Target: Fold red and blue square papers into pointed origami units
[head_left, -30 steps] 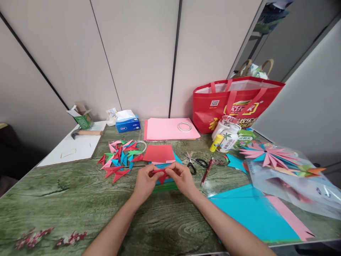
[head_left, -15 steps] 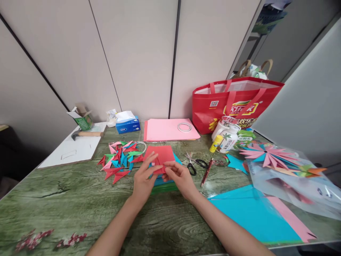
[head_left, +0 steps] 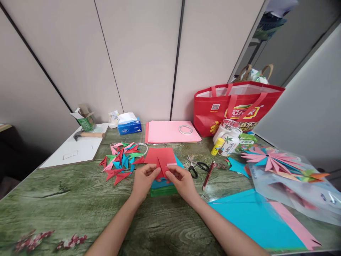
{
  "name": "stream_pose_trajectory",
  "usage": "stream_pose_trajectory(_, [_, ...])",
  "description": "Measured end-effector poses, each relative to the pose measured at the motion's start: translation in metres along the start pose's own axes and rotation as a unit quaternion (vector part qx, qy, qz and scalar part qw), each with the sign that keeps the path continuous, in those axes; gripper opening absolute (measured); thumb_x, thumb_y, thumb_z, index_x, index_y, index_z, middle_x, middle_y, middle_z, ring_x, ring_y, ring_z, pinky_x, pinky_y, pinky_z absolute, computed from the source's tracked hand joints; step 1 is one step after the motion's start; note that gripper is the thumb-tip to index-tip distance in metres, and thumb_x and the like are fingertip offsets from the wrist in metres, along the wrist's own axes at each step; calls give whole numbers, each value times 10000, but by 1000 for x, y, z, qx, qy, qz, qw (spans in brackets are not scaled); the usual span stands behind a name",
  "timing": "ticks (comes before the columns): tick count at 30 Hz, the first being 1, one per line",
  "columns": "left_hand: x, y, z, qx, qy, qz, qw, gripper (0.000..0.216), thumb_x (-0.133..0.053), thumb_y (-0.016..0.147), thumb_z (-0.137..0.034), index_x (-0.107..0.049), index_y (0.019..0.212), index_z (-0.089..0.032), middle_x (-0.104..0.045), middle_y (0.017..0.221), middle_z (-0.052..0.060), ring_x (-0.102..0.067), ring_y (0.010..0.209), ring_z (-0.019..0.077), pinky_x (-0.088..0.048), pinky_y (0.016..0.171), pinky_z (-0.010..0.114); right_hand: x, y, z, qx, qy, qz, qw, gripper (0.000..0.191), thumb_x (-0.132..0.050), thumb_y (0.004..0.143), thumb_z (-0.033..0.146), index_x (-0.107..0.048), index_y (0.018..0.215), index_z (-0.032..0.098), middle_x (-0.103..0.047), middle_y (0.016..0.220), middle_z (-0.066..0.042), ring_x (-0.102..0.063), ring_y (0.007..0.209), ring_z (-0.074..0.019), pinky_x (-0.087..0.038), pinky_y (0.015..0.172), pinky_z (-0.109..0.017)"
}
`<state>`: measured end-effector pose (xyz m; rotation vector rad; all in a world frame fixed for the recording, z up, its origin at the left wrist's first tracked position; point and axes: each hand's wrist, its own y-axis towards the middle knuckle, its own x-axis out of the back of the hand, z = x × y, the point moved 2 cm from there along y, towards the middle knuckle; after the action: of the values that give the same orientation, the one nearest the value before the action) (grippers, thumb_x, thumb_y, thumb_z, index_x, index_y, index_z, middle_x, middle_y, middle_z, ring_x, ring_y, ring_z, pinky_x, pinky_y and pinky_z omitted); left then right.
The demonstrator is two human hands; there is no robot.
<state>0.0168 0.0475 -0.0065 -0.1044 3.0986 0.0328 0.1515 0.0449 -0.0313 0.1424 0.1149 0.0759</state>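
Between my two hands is a small folded piece of red paper [head_left: 162, 168], held over a stack of red, blue and green sheets. My left hand [head_left: 145, 178] pinches its left side with thumb and fingertips. On the other side my right hand [head_left: 181, 179] pinches the right edge. The red top sheet [head_left: 159, 153] of the stack shows behind the fold, and green sheets [head_left: 163, 192] stick out at its front. A heap of folded paper pieces [head_left: 123, 160] in red, blue, green and pink lies left of the stack.
Scissors [head_left: 192, 166] and a dark red pen [head_left: 208, 175] lie to the right. Behind them stand a yellow glue stick [head_left: 217, 146], a white jar [head_left: 229, 142] and a red bag [head_left: 205, 115]. Tape [head_left: 185, 129] rests on pink paper [head_left: 162, 132]. A hammer [head_left: 90, 134] lies far left.
My left hand has drawn back from lying flat across the paper to a pinch at its left side. The folded red piece now shows more fully between both hands. The view has shifted slightly.
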Motion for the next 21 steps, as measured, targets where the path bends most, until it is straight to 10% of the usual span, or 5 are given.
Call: stream_pose_trajectory(21, [6,1,0,-62,83,-12,995,196,-632,646,-326,-679,656,-136,-654,617,29,-560,556,150,-452,533,241,3,4,-7,-67,-13,86,994,267,-666,629,390,-588,714,149,-584,571,23,-506,465,-96,-430,456,-218])
